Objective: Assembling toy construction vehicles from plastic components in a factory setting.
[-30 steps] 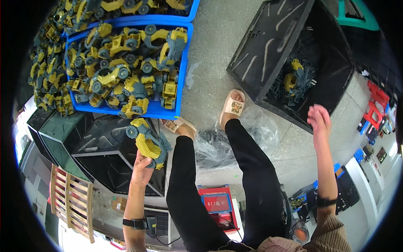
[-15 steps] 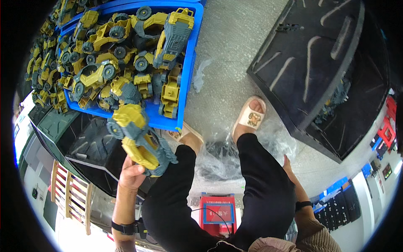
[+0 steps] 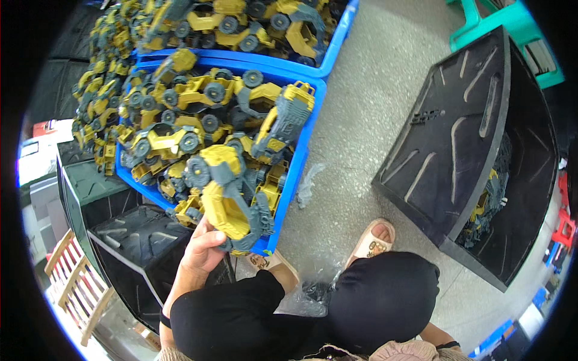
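My left hand grips a yellow and grey toy construction vehicle by its lower end, thumb across its edge. I hold it tilted over the near corner of a blue crate. That crate is heaped with similar toys, among them one with a grey underside lying on top at the right. Of my right arm only a wristband and a bit of forearm show past my right knee; the hand itself is hidden.
Behind stands another full blue crate. On the right, a black bin lies tilted with toys inside. A green stool is beyond it. Black bins and a wooden slatted chair are at left. Clear plastic lies between my feet.
My view has shifted, bringing the second blue crate and the green stool into sight. The toy vehicle, still in my left hand, now overlaps the crate. My right hand has gone out of sight.
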`<action>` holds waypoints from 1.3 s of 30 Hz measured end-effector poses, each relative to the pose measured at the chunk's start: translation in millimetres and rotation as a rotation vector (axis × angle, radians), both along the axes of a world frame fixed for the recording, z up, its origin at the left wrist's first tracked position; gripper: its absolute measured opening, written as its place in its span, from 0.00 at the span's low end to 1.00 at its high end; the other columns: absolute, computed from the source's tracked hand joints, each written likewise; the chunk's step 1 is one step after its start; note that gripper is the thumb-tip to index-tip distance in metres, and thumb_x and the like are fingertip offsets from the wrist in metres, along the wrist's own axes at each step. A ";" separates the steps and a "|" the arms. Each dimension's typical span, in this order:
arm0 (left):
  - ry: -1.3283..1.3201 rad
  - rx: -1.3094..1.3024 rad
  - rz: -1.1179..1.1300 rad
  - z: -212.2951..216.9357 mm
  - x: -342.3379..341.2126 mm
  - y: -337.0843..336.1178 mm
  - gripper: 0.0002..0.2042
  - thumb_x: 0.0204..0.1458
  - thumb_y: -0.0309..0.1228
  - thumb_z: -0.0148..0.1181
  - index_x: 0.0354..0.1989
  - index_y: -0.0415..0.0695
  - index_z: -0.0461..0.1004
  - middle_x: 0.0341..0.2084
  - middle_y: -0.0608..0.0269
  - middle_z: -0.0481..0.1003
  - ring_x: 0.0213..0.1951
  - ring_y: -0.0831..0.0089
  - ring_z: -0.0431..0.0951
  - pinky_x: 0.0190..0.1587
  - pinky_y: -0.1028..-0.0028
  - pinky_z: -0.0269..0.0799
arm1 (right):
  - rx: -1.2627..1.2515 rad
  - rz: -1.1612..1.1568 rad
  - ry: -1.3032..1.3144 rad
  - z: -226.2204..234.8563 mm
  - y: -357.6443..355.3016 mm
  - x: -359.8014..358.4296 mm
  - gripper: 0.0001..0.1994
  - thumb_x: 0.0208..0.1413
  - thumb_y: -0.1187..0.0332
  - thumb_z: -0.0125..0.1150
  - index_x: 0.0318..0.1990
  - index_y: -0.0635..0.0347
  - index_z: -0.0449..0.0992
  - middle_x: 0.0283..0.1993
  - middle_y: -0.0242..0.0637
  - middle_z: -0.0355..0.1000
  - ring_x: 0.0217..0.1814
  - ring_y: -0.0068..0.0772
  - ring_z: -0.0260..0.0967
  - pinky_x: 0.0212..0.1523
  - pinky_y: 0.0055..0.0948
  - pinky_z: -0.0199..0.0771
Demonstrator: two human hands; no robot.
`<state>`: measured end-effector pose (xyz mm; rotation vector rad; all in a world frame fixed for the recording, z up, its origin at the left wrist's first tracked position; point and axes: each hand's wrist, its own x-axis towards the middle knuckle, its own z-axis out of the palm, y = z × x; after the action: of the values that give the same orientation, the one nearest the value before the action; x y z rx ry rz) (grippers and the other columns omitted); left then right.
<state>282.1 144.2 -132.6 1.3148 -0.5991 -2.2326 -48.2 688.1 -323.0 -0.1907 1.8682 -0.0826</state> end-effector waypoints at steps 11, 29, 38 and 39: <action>0.113 -0.008 -0.400 32.4 -23.8 73.4 0.40 0.41 0.29 0.65 0.65 0.43 0.52 0.59 0.61 0.62 0.60 0.68 0.61 0.63 0.68 0.52 | -0.110 -0.011 -0.105 -10.8 8.8 -10.7 0.38 0.41 0.58 0.71 0.58 0.70 0.61 0.55 0.50 0.65 0.54 0.44 0.67 0.42 0.39 0.76; 0.194 -0.385 -0.530 98.5 14.3 146.7 0.37 0.44 0.29 0.63 0.64 0.43 0.53 0.58 0.62 0.62 0.62 0.69 0.58 0.64 0.70 0.46 | -0.046 -0.126 -0.236 21.1 68.7 -20.7 0.32 0.43 0.58 0.71 0.52 0.72 0.68 0.49 0.43 0.68 0.43 0.38 0.73 0.25 0.36 0.80; 0.230 -0.421 -0.384 93.7 54.5 160.6 0.38 0.46 0.27 0.61 0.66 0.43 0.50 0.61 0.60 0.59 0.64 0.68 0.56 0.65 0.67 0.45 | -0.674 0.767 0.464 192.8 -94.5 -70.2 0.22 0.49 0.48 0.61 0.37 0.60 0.79 0.36 0.44 0.77 0.38 0.46 0.75 0.40 0.38 0.74; 0.208 -0.409 -0.378 112.3 56.3 167.8 0.37 0.46 0.27 0.61 0.66 0.43 0.50 0.61 0.60 0.60 0.63 0.67 0.56 0.65 0.67 0.45 | -0.869 0.676 0.456 216.3 -125.0 -71.9 0.15 0.50 0.60 0.61 0.40 0.60 0.78 0.37 0.46 0.76 0.39 0.46 0.75 0.38 0.35 0.73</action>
<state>338.4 312.0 -20.4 0.8034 -1.2282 -2.3235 -120.1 563.0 -106.7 -1.5240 1.9975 -0.4063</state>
